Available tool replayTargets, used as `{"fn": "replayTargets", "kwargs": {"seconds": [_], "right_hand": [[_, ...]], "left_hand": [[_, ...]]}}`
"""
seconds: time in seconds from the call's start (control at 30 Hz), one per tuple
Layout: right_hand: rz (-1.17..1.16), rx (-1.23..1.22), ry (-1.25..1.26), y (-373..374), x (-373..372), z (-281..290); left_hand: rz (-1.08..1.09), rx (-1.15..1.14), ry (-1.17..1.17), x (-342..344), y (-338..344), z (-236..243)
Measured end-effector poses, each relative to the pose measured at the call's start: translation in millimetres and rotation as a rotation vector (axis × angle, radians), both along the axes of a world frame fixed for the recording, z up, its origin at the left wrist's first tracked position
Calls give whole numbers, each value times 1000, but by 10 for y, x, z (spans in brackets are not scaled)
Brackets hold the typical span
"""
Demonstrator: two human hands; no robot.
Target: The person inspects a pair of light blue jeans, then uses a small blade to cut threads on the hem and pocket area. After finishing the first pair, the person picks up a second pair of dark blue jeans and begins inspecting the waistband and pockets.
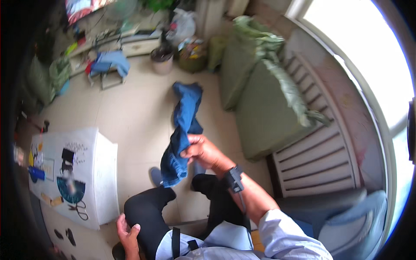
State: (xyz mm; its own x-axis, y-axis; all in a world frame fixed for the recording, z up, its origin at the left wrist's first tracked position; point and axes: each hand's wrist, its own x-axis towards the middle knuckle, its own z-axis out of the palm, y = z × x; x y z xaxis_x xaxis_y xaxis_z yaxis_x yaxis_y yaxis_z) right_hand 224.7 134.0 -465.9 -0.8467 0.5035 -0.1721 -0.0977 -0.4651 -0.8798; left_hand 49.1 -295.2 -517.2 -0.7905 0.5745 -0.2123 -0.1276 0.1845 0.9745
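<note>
My right hand (pixel 200 150) grips a pair of blue jeans (pixel 187 104) in front of my knees. The denim hangs from my grip as a long, twisted bundle, its far part stretching away over the tiled floor. Whether the far end touches the floor I cannot tell. Beside my left thigh, my left hand (pixel 128 236) is open with thumb and fingers apart and nothing in it. A dark device is strapped on my right wrist.
At left stands a white table (pixel 93 173) with scissors (pixel 78 211) and small items. Large green wrapped bundles (pixel 268 117) lean on a white slatted bench (pixel 312 160) at right. Farther off are a bin (pixel 162 63) and a stool (pixel 108 78) draped with blue cloth.
</note>
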Motion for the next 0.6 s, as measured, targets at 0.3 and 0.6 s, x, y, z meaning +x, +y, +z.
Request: {"fn": "replayTargets", "kwargs": {"seconds": [0.3,0.6], "right_hand": [[166,53,116,-1708,858,574],[563,220,257,-2564,1205,625]], "left_hand": [[-547,78,306,811,604,387],[-669,147,-38,1152,572,597]]}}
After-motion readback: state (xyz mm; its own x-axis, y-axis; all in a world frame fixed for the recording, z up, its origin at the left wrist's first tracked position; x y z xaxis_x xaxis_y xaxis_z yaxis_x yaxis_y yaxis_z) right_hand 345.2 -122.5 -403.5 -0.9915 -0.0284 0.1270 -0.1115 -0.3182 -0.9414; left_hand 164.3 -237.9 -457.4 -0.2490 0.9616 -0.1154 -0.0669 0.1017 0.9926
